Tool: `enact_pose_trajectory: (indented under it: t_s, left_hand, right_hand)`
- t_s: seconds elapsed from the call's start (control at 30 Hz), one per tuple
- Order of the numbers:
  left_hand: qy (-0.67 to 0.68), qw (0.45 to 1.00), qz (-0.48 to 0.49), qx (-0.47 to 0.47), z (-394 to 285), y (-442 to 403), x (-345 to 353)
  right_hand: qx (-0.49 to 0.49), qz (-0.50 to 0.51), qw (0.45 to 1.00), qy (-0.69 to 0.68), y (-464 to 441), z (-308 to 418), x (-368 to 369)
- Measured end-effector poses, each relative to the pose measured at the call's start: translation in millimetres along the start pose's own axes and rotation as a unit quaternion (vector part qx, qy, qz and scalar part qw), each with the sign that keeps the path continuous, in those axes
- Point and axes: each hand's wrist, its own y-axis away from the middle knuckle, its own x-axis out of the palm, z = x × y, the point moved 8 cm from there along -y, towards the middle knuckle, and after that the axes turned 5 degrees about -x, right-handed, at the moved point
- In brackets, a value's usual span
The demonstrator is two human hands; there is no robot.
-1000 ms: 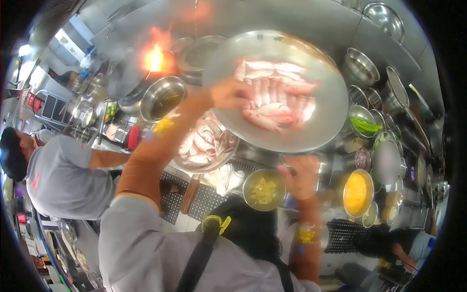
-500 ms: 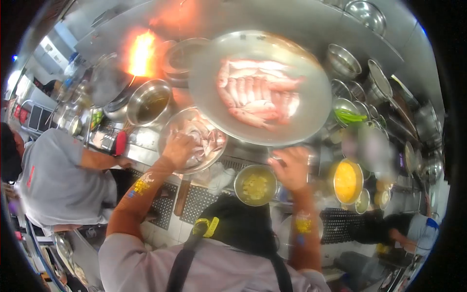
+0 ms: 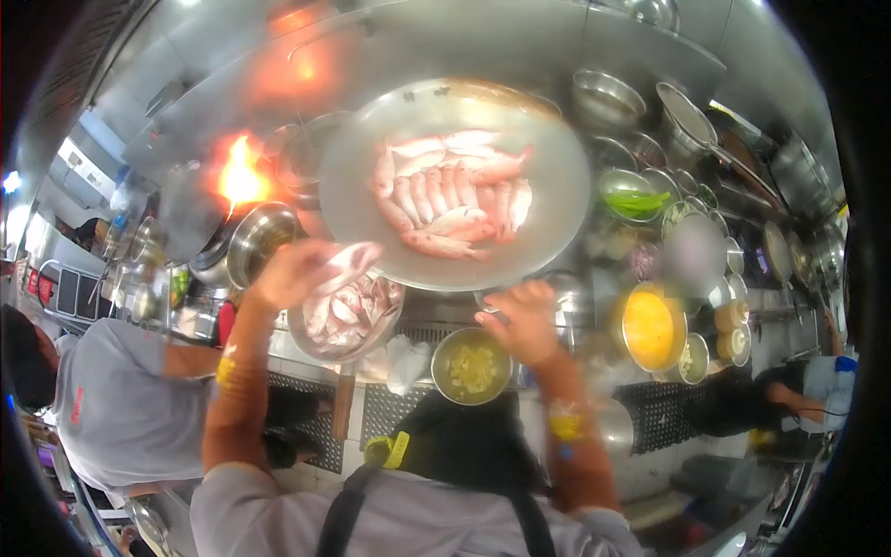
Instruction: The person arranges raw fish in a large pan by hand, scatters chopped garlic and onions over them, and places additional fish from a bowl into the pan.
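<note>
A large round pan [image 3: 557,213] holds several pink fish [image 3: 436,190], most of them side by side. My left hand [image 3: 292,274] grips one pale fish [image 3: 353,265] above the left edge of a bowl of fish [image 3: 345,320], to the lower left of the pan. Near the pan's lower right rim is my right hand [image 3: 524,320], its fingers partly spread and nothing visible in them. Just left of it stands a metal bowl with yellowish pieces [image 3: 471,367].
Flames [image 3: 243,172] rise at the upper left beside a metal pot [image 3: 262,243]. A co-worker [image 3: 125,395] stands at the left. On the right are a bowl of orange liquid [image 3: 650,325], a bowl of green vegetables [image 3: 636,200] and several small containers.
My left hand went from over the pan down into the bowl of fish, then rose with a fish in it. The view has shifted, and my right hand stays near the pan's rim.
</note>
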Motion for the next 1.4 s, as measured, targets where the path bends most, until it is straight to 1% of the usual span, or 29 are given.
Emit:
enact_pose_trajectory:
  t_s: [0.03, 0.1, 0.17, 0.23, 0.3, 0.33, 0.37, 0.43, 0.47, 0.57, 0.6, 0.67, 0.73, 0.8, 0.83, 0.9, 0.93, 1.03, 1.07, 1.17, 1.2, 1.27, 1.33, 1.4]
  left_hand:
    - [0.071, 0.997, 0.004, -0.003, -11, -17, 8]
    - [0.126, 0.991, 0.021, 0.028, -19, -65, 44]
    - [0.018, 0.994, 0.086, 0.067, -26, -127, 87]
    - [-0.002, 0.991, 0.093, 0.096, -13, -186, 136]
    - [-0.019, 0.987, 0.131, 0.091, -4, -233, 177]
    - [0.021, 0.983, 0.172, 0.058, 19, -262, 206]
    - [-0.055, 0.978, 0.193, 0.056, 7, -266, 217]
    - [-0.204, 0.950, 0.231, 0.046, -24, -250, 229]
    - [-0.285, 0.931, 0.196, 0.119, -45, -239, 227]
    - [-0.239, 0.963, 0.110, 0.053, -24, -258, 234]
    - [-0.258, 0.948, 0.181, 0.039, -33, -252, 241]
    - [-0.224, 0.944, 0.243, 0.018, -60, -225, 236]
    - [-0.204, 0.951, 0.219, 0.074, -54, -224, 230]
    - [-0.199, 0.952, 0.114, 0.201, -23, -242, 224]
    - [-0.241, 0.938, 0.050, 0.245, -46, -228, 196]
    - [-0.178, 0.945, 0.007, 0.273, -82, -192, 131]
    - [-0.120, 0.966, 0.013, 0.228, -68, -185, 108]
    - [-0.124, 0.968, 0.026, 0.214, -48, -135, 43]
    - [-0.105, 0.980, 0.055, 0.157, -36, -116, 27]
    - [-0.151, 0.985, 0.065, 0.048, 2, -61, 2]
    - [-0.185, 0.979, 0.070, 0.047, 17, -48, 3]
    - [-0.250, 0.964, 0.081, 0.044, 72, -33, 24]
    - [-0.318, 0.942, 0.097, -0.050, 145, -28, 59]
    - [-0.330, 0.941, 0.066, -0.044, 146, -10, 71]
  right_hand:
    - [-0.002, -0.003, 1.000, 0.003, 0, 0, 0]
    - [-0.006, -0.006, 1.000, 0.005, 1, 1, -1]
    - [-0.011, -0.005, 1.000, 0.005, 1, 1, -3]
    - [-0.003, 0.013, 1.000, -0.003, 1, 0, -2]
    - [0.010, 0.029, 0.999, -0.013, 2, -3, 0]
    - [0.004, 0.025, 1.000, -0.004, 3, -4, 1]
    - [0.003, 0.015, 1.000, -0.006, 2, -5, -2]
    - [-0.001, 0.001, 1.000, -0.016, 3, -3, -5]
    - [0.004, 0.007, 1.000, -0.021, 2, -4, -5]
    - [0.002, -0.010, 1.000, -0.029, 3, -4, -8]
    - [0.007, -0.007, 1.000, -0.027, 4, -5, -8]
    - [0.005, 0.004, 1.000, -0.025, 2, -4, -5]
    - [0.004, 0.010, 1.000, -0.027, -1, -4, -4]
    - [-0.001, 0.019, 0.999, -0.029, -1, -3, -2]
    - [-0.004, 0.016, 1.000, -0.013, -1, -4, -2]
    - [-0.011, 0.011, 1.000, 0.004, 3, -3, 5]
    - [-0.004, 0.015, 1.000, -0.008, 2, -2, 7]
    - [0.004, 0.017, 1.000, -0.007, -2, 1, 5]
    - [-0.003, 0.012, 1.000, -0.005, -2, 3, 6]
    - [-0.009, 0.011, 1.000, 0.000, -2, 5, 7]
    - [-0.010, 0.013, 1.000, 0.001, -3, 6, 7]
    - [-0.011, 0.019, 1.000, 0.002, -5, 10, 7]
    - [-0.012, 0.023, 1.000, 0.001, -6, 11, 6]
    - [-0.021, 0.020, 1.000, 0.007, -7, 14, 4]
